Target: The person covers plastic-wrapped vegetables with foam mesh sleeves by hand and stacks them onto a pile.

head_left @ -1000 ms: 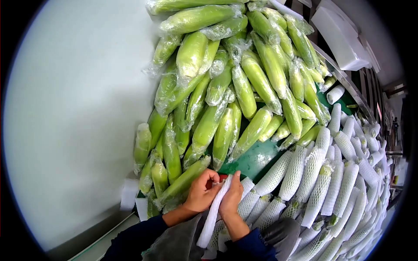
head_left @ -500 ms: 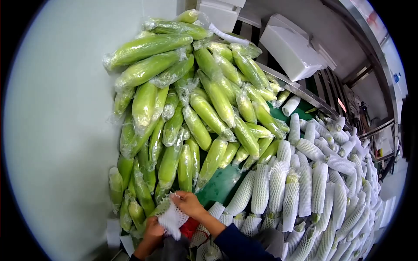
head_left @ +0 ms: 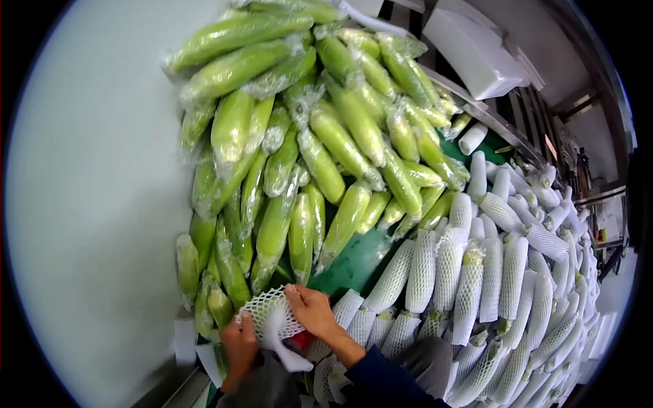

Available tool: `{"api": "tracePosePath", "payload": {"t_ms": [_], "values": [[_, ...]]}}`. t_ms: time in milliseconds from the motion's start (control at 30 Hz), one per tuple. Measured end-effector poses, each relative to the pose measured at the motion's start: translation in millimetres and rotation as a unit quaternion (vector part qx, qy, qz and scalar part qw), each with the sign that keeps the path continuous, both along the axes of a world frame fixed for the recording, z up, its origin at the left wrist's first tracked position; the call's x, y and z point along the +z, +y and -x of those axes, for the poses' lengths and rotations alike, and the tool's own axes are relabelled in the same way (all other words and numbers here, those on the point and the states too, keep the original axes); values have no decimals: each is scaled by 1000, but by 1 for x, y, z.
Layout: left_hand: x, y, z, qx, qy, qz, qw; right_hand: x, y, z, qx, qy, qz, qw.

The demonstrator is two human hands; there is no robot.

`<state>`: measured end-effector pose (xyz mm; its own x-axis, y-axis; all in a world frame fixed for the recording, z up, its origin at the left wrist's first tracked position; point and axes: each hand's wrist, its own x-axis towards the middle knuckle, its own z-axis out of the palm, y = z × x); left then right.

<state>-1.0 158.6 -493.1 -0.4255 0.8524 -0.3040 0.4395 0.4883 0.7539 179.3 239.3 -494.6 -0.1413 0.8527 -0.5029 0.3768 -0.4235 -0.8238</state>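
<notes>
A white foam net sleeve (head_left: 266,311) is stretched between my two hands, its mesh spread wide and its lower end hanging loose and slightly blurred. My left hand (head_left: 239,348) grips the left edge, fingers closed. On the opposite edge, my right hand (head_left: 314,313) pinches the mesh between thumb and fingers. Just beyond the hands lies a heap of green corn ears in clear plastic film (head_left: 272,231). I cannot make out any ear inside the held sleeve.
Many ears in white foam nets (head_left: 468,285) are stacked to the right. A green surface (head_left: 350,262) shows between the two piles. A pale wall (head_left: 102,204) runs along the left. White foam boxes (head_left: 476,54) stand behind a metal rail (head_left: 503,129) at the back right.
The foam net, bunched up before, is now spread wider as my hands have moved slightly apart. The camera view has tilted, so the piles sit higher in the picture.
</notes>
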Motion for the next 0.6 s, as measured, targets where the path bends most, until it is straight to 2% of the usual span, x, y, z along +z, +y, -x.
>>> {"api": "tracePosePath", "payload": {"t_ms": [33,67,100,133,200,267,300,333,400,500,533,600], "values": [[16,-3,4,49,-45,39,997,11,-13,5,-22,72,-21,997],[2,-23,21,103,-109,69,986,23,-22,11,-46,145,-46,987],[15,-24,22,143,-170,34,974,54,-12,10,38,165,-1,986],[28,-24,22,182,-229,-4,956,73,-10,16,80,193,-27,978],[47,-25,22,229,-289,-78,926,90,-8,32,145,272,-2,951],[59,-19,23,279,-280,-59,917,71,-4,47,138,342,185,911],[59,-19,26,284,-275,-51,917,53,-3,55,132,370,279,877],[56,-20,29,288,-270,-43,918,28,-11,66,57,457,345,818],[47,-23,36,287,-246,-22,926,16,-14,77,-38,431,416,800],[11,-41,49,276,-187,12,943,-29,-43,98,-16,263,282,922],[2,-45,51,274,-176,19,945,-43,-49,100,35,191,220,956],[-14,-53,50,261,-160,31,952,-68,-57,101,131,37,83,987]]}}
